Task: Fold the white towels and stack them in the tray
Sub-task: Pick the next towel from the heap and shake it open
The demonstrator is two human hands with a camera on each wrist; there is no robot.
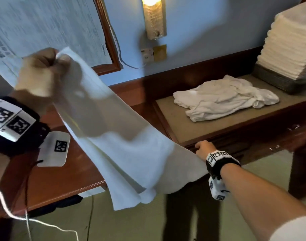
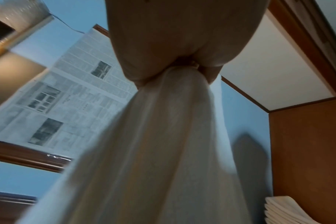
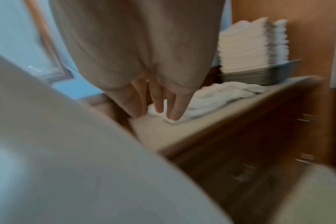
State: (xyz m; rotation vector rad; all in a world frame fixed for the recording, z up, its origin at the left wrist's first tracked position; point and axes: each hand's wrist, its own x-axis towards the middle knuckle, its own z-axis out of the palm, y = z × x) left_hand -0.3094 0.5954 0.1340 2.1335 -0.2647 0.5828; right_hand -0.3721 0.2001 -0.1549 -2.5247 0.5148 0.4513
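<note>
A white towel (image 1: 117, 145) hangs from my raised left hand (image 1: 42, 72), which grips its bunched top corner at the upper left. In the left wrist view the towel (image 2: 163, 151) drops from the closed fist (image 2: 173, 45) and widens downward. My right hand (image 1: 205, 148) is low, beside the towel's right edge, at the front of the side table. Its fingers (image 3: 159, 103) point down fairly straight with nothing between them. A crumpled pile of white towels (image 1: 223, 100) lies on the table. A tall stack of folded towels (image 1: 291, 46) fills the grey tray (image 1: 273, 80).
The side table (image 1: 209, 126) has a beige top and drawers with metal handles. A wooden desk (image 1: 61, 180) stands lower left under the hanging towel. A wall lamp (image 1: 153, 18), a socket and a framed chart are on the blue wall. A white cable (image 1: 35, 221) trails over the floor.
</note>
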